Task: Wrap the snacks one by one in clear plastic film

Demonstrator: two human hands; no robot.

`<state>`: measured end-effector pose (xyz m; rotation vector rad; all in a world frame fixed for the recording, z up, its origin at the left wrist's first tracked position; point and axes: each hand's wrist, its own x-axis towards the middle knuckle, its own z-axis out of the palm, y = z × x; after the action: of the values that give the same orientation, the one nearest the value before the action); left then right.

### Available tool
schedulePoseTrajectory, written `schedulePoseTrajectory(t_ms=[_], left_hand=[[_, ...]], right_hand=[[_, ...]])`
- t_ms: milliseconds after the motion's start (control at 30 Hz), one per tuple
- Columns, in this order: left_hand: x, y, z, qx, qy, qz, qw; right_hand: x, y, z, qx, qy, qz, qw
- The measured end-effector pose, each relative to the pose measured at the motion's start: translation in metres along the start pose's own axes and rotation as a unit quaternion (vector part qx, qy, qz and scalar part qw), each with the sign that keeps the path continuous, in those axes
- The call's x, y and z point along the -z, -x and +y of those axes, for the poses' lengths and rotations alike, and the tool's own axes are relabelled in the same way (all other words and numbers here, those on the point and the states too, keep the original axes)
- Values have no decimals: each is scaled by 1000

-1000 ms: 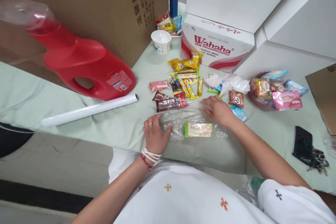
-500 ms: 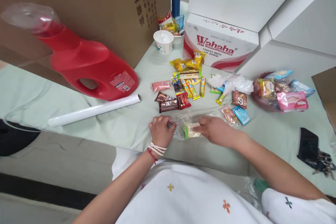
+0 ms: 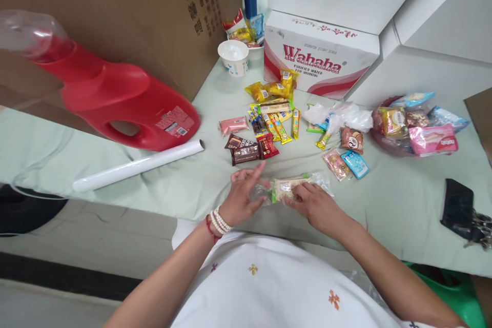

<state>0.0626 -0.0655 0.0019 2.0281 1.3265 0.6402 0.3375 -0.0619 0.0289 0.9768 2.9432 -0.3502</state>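
In front of me lies a green-and-cream wrapped snack bar (image 3: 280, 188) with a clear plastic bag (image 3: 325, 182) around or under it; I cannot tell which. My right hand (image 3: 317, 207) has its fingers bent and pressed on the bar's right half. My left hand (image 3: 244, 196), with its fingers spread, is beside the bag's left end and holds nothing. Just beyond the hands are brown chocolate packets (image 3: 246, 152), a red packet (image 3: 268, 146) and a pink packet (image 3: 233, 125). Yellow stick packets (image 3: 283, 130) and yellow-wrapped cakes (image 3: 274, 89) are farther back.
A red jug (image 3: 130, 97) and a white roll (image 3: 142, 165) are at left. Behind are a paper cup (image 3: 234, 56) and a Wahaba-style water carton (image 3: 319, 56). To the right are a blue packet (image 3: 355, 164), a filled snack bowl (image 3: 390, 143), a phone (image 3: 457, 202) and keys (image 3: 480, 225).
My left hand has let go of the bag's left end and spread its fingers. My right fingers have come down on the snack bar, and more of the bag shows to the right.
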Motion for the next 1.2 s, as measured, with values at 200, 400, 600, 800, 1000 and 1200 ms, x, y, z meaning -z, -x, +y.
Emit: schedulePoseTrajectory(t_ms=[200, 400, 600, 800, 1000, 1200], left_hand=[[20, 12, -14, -94, -54, -55, 993], [18, 33, -17, 60, -3, 145, 988], [-13, -10, 18, 219, -137, 138, 956], [2, 4, 26, 220, 15, 68, 973], [-2, -15, 63, 290, 312, -15, 905], [-22, -45, 75, 134, -72, -94, 984]], right_hand=[[-10, 13, 4, -51, -161, 81, 982], [-15, 16, -4, -79, -140, 93, 983], [-18, 11, -14, -91, -76, 81, 990], [-31, 19, -12, -146, -180, 198, 952], [-38, 19, -13, -179, -181, 208, 944], [-30, 25, -8, -184, -252, 223, 924]])
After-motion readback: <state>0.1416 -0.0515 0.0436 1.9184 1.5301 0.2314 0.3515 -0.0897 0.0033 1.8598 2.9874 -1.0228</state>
